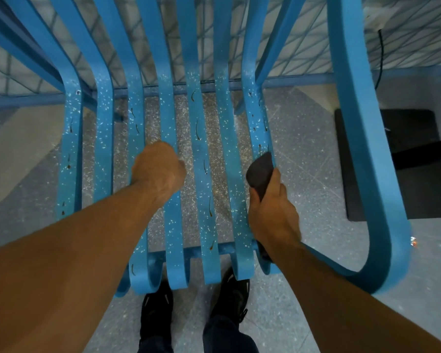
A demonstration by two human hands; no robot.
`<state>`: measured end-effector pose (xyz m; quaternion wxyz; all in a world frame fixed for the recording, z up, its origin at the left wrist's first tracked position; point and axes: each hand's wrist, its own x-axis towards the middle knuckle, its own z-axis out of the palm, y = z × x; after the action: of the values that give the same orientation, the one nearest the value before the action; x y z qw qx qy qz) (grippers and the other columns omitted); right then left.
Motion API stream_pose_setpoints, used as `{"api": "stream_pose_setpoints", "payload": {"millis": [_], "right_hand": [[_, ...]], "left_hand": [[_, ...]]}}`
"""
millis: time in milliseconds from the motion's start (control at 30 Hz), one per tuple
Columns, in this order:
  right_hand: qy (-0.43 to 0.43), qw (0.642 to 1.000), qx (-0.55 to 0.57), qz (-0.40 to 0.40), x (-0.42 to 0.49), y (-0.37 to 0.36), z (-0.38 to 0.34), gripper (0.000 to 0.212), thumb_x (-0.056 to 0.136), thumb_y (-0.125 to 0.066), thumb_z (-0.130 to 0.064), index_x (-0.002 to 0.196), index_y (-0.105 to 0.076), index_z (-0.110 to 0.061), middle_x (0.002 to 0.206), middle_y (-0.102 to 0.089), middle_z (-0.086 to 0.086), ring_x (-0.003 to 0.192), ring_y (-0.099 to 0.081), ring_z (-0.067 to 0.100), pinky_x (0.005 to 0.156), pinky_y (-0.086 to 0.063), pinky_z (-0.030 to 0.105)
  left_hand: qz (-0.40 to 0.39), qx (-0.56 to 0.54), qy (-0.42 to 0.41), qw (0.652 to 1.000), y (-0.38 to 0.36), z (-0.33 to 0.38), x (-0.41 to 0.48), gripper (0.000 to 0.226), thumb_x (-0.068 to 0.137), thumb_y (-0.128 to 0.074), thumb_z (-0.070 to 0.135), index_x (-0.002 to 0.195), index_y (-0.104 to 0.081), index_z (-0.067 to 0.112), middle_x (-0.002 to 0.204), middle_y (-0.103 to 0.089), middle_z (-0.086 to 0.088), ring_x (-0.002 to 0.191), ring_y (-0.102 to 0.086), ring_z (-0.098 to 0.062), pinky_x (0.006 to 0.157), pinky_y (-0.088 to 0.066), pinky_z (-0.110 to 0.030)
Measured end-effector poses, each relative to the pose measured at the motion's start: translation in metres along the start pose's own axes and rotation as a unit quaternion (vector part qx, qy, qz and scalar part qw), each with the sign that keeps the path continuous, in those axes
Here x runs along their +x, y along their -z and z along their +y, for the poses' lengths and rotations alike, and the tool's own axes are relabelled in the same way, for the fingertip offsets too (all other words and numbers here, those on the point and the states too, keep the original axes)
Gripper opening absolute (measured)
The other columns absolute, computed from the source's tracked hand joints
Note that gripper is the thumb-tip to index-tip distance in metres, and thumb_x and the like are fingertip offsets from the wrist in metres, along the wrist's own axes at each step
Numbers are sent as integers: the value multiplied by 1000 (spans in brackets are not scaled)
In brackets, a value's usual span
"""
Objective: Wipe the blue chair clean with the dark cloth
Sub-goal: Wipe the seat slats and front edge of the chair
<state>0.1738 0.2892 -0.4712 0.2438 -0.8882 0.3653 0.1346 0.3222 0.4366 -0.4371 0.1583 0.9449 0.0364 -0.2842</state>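
Left hand (158,169) is clenched round a middle slat (175,225) of the chair (354,118) seat. Right hand (273,215) grasps the cloth (260,171), held against the seat's right edge, front half. Pale specks (105,115) and brown streaks litter the seat. Shoes (157,309) stand at its front edge. A mat (418,187) lies beyond the chair's right side.

chair: blue slatted chair (102,149), seat covered in pale flecks plus some brown streaks lol | left hand (158,169): curled round a middle seat slat | right hand (273,212): gripping dark grey cloth (261,174) against the rightmost slat | below: black shoes (157,314) on speckled grey floor (303,149)
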Motion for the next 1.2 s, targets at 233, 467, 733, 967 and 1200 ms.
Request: {"api": "stream_pose_setpoints", "payload": {"millis": [233, 467, 733, 967, 1200], "right_hand": [[-79, 996, 19, 27, 54, 13, -30, 62, 94, -29, -67, 100, -55, -10, 72, -50, 0, 60, -49, 17, 52, -35, 26], [52, 996, -48, 52, 47, 0, -31, 63, 103, -33, -41, 152, -10, -10, 145, -40, 17, 119, -51, 35, 86, -49, 48], [-56, 998, 18, 21, 57, 9, -34, 57, 97, -36, -59, 123, -43, -9, 106, -63, 13, 90, -61, 33, 72, -47, 39], [-70, 994, 69, 38, 101, 17, -55, 60, 98, -30, -60, 119, -53, -8, 97, -61, 11, 87, -59, 31, 68, -39, 34], [69, 997, 35, 7, 71, 13, -37, 65, 103, -35, -40, 156, -5, -16, 150, -35, 11, 119, -52, 38, 93, -47, 47]], "left_hand": [[-12, 11, 7, 1000, -1, 0, 9, 33, 93, -62, 27, 70, -47, 10, 69, -54, -5, 56, -51, -15, 39, -34, -22], [-17, 25, 7, 1000, -2, 0, 13, 36, 91, -64, 25, 65, -48, 7, 64, -54, -5, 53, -51, -16, 39, -32, -22], [-35, 9, 41, 999, 1, 4, 19, 25, 90, -66, 19, 75, -49, 7, 68, -51, -2, 54, -48, -13, 39, -32, -22], [-24, 11, 50, 998, 0, 7, 16, 36, 92, -65, 22, 116, -52, -1, 92, -56, -6, 61, -44, -12, 47, -35, -21], [-37, 15, 66, 997, -1, 8, 18, 55, 90, -65, 18, 134, -41, -4, 116, -62, -16, 98, -63, -30, 57, -44, -26]]}}
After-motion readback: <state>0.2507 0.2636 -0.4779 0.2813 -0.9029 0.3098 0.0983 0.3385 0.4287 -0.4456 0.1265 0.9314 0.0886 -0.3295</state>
